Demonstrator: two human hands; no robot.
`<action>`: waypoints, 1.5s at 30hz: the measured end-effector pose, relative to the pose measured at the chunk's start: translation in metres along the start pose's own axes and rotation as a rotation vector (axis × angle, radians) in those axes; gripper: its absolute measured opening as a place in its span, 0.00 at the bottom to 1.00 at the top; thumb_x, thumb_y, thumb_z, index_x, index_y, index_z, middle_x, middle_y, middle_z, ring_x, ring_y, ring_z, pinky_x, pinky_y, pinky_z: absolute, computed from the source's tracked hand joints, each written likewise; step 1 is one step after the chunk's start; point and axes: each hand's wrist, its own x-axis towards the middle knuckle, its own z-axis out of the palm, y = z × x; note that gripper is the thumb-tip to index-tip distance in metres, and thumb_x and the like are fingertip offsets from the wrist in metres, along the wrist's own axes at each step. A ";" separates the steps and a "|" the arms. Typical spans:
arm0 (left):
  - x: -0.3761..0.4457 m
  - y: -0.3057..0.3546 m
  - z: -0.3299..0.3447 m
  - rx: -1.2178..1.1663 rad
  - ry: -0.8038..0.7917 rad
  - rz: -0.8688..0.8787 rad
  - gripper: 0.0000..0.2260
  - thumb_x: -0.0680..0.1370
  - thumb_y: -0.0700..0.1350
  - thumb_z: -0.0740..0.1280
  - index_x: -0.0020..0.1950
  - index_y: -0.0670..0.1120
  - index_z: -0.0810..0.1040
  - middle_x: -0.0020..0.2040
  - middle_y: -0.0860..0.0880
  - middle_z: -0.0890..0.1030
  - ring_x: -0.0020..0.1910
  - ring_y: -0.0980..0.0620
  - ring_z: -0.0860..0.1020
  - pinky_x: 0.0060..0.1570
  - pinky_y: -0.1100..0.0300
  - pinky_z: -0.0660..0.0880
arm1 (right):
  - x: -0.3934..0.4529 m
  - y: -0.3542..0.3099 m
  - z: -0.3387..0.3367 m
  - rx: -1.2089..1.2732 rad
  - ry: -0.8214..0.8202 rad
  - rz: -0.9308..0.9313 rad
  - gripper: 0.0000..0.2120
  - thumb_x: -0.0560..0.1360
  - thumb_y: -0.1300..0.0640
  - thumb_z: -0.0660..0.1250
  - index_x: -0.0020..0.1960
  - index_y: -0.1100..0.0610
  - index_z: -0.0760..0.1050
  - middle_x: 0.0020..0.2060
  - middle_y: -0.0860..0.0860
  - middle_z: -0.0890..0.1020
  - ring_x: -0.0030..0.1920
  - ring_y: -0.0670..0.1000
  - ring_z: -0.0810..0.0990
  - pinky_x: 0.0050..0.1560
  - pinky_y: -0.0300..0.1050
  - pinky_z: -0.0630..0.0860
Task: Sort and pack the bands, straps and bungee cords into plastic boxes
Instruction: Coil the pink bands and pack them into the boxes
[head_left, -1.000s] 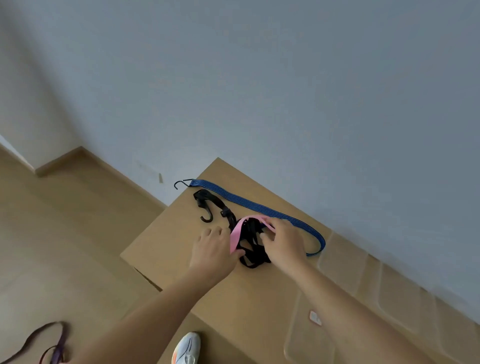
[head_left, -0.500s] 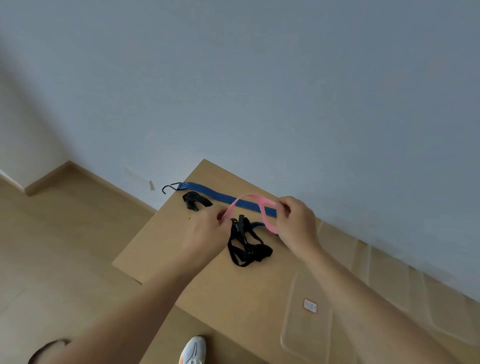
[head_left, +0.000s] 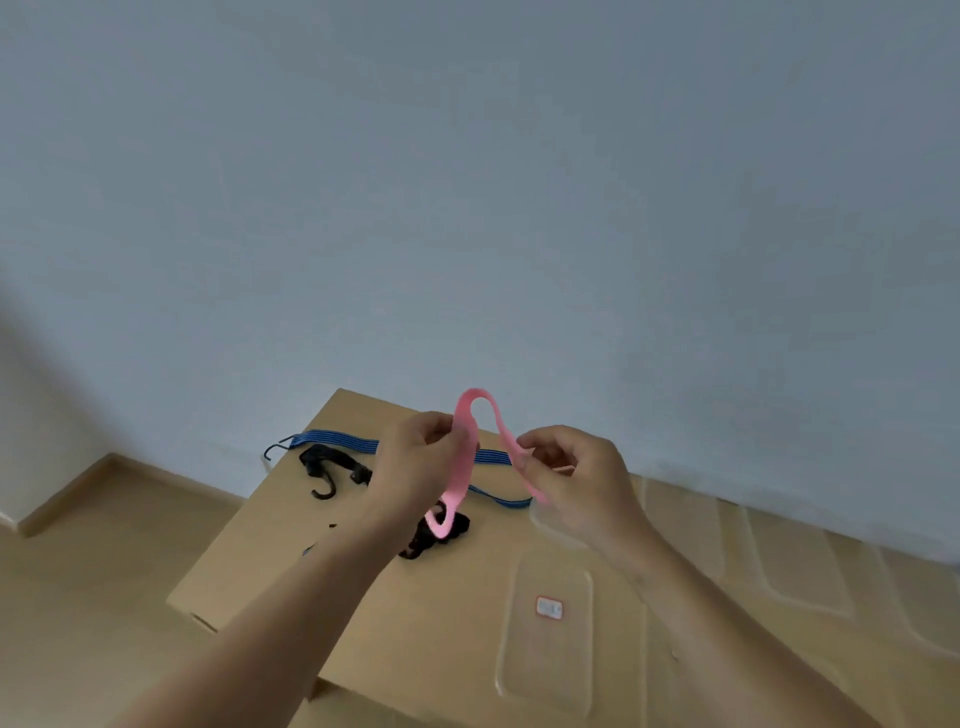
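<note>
Both hands hold a pink elastic band (head_left: 464, 457) up above the table. My left hand (head_left: 415, 467) pinches one side of its loop and my right hand (head_left: 566, 475) pinches the other; the band arches upward between them and its lower end hangs down. Under the hands a black strap (head_left: 441, 535) lies bunched on the wooden table (head_left: 415, 623), partly hidden by my left wrist. A blue bungee cord (head_left: 337, 444) with a metal hook runs along the table's far edge. A black bungee cord (head_left: 324, 470) with a hook lies just in front of it.
Several clear plastic boxes or lids sit to the right: one with a red-and-white label (head_left: 550, 629) near the front, others (head_left: 800, 566) farther right. A grey wall stands right behind the table. Wooden floor lies to the left.
The pink band has been lifted off the table and raised higher; the hands have come closer together, so the band now arches up instead of being stretched flat.
</note>
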 end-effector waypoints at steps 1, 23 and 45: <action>-0.004 -0.001 0.009 -0.051 -0.004 -0.034 0.17 0.75 0.57 0.64 0.46 0.45 0.83 0.44 0.39 0.83 0.40 0.45 0.82 0.47 0.49 0.83 | -0.011 0.007 -0.004 -0.015 -0.002 -0.001 0.06 0.75 0.57 0.74 0.47 0.46 0.84 0.37 0.47 0.84 0.39 0.47 0.81 0.42 0.40 0.77; -0.042 0.006 0.096 -0.113 -0.357 0.088 0.12 0.77 0.32 0.68 0.54 0.46 0.84 0.50 0.47 0.87 0.51 0.45 0.85 0.53 0.47 0.83 | -0.098 0.099 -0.038 -0.032 0.177 0.066 0.39 0.62 0.43 0.82 0.68 0.40 0.68 0.61 0.36 0.75 0.60 0.38 0.74 0.56 0.33 0.72; 0.011 -0.161 0.062 0.324 -0.066 -0.030 0.12 0.77 0.34 0.72 0.50 0.52 0.82 0.46 0.52 0.84 0.42 0.55 0.84 0.48 0.58 0.83 | -0.077 0.172 -0.031 0.316 0.171 0.638 0.10 0.75 0.66 0.73 0.54 0.55 0.81 0.45 0.56 0.86 0.41 0.54 0.87 0.35 0.42 0.82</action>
